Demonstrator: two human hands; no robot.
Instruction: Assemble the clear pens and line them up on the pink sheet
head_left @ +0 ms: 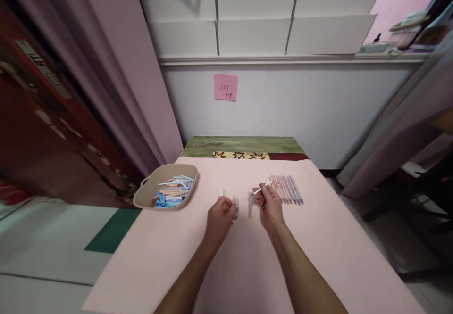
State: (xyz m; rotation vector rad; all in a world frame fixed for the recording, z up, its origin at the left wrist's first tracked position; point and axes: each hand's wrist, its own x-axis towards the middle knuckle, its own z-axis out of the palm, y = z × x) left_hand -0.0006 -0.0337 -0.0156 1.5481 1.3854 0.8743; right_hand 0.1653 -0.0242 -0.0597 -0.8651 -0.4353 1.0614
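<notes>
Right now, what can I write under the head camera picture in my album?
Right hand holding a thin white stick beside a row of pens, left hand nearer a beige basket.

Upper centre, a pale wall (300,102) bears a pink note (225,87); at left, a mauve curtain (116,69) hangs beside a red door (38,135), with tiled floor (49,252) below.

On the surface (244,262), a basket (146,195) stands left of the left hand (222,212); a pen row (289,190) lies right of the right hand (269,204).
</notes>
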